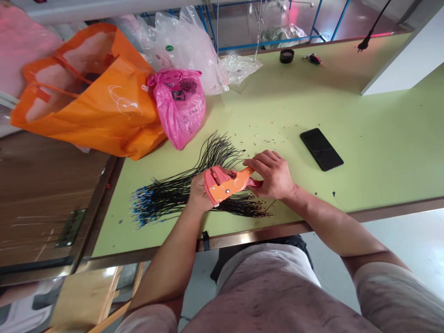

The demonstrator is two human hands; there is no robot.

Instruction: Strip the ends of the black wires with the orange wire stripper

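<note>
**Over a pale green table, two bare hands at an orange-and-red hand tool**

Near the table's [388, 157] front edge, the hand tool [233, 187] is held above a loose spread of thin black wires [180, 185]. Its broad head points to the left, its handles to the right.

The right hand [278, 175] is curled round the handles, fingers over the orange one and thumb against the red. The left hand [199, 193] is behind the tool's head, largely covered by it — whether it pinches a wire or steadies the tool, I cannot tell.

The tool looks stiff and fairly sturdy, probably light enough for one hand; the handles seem the sure place to hold it, with fingertips clear of the head. The wires look light, limp and easily tangled, likely best taken singly, a little back from an end. Many have blue ends, gathered at the left; coppery ends show at the right.

Beyond the hands are small scraps [268, 140]. To the right lies a dark phone [322, 149]; at the far left, an orange bag [107, 111] leans beside a knotted pink bag [183, 104].
</note>
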